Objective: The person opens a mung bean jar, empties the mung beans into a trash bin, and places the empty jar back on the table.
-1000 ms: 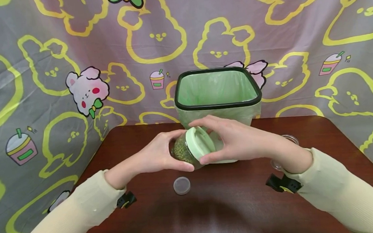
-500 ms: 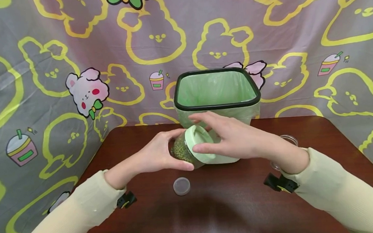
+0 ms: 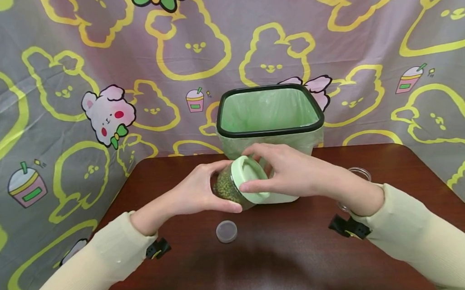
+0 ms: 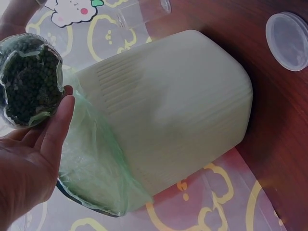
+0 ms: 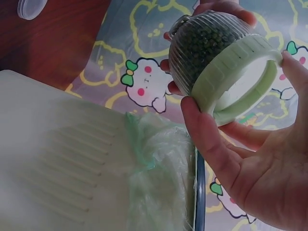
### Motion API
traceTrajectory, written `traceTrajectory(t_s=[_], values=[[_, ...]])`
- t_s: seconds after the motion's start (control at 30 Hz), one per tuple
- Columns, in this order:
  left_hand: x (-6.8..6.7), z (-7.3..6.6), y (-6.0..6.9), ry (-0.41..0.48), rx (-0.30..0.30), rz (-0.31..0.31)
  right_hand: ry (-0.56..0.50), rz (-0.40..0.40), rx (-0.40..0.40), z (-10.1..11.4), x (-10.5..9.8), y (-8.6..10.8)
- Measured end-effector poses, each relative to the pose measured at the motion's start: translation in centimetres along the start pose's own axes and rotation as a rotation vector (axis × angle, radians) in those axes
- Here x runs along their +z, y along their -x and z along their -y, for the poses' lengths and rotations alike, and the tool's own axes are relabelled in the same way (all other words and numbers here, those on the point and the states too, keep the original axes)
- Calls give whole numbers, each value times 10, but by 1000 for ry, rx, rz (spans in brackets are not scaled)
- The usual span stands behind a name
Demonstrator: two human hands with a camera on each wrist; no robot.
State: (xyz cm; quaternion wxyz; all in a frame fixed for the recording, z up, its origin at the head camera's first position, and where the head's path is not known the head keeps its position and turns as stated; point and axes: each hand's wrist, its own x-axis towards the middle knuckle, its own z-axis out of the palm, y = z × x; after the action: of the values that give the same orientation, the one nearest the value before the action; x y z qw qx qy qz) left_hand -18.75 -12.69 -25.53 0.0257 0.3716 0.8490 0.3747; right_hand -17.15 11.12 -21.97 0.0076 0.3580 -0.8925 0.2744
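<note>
My left hand (image 3: 199,188) grips a ribbed clear jar (image 3: 225,185) of small green beans around its body, holding it tilted above the table with its top toward the right. A pale green lid (image 3: 251,177) sits on the jar's mouth. The fingers and thumb of my right hand (image 3: 288,170) pinch that lid by its rim. From the right wrist view, the thumb and fingertips touch opposite sides of the lid (image 5: 211,86). The jar's bottom (image 4: 31,82) faces the left wrist camera, with the beans showing through.
Behind the hands stands a pale green bin (image 3: 270,133) with a black rim and a plastic liner. A small clear round cap (image 3: 226,231) lies on the brown table (image 3: 176,267). Partly behind the right forearm is a clear container (image 3: 359,173). Patterned cloth (image 3: 190,30) hangs behind.
My right hand loosened from the lid, its fingers lifting and spreading, then closed on the rim again at a turned angle. My left hand and the jar stayed almost still.
</note>
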Motion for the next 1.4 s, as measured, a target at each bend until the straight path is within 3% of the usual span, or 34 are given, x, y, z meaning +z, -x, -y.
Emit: traceTrajectory(t_s=[0.33,0.67,0.97,1.4], values=[[0,1,0,16,-6,13,-33,7,-77,-3,-3,5],[0,2,0,3,-5,7,13,22,-175,-3,-5,8],[1,1,0,-9,7,-1,-1,23,-45,1,-6,6],[1,0,0,5,12,5,37,30,37,3,-3,3]])
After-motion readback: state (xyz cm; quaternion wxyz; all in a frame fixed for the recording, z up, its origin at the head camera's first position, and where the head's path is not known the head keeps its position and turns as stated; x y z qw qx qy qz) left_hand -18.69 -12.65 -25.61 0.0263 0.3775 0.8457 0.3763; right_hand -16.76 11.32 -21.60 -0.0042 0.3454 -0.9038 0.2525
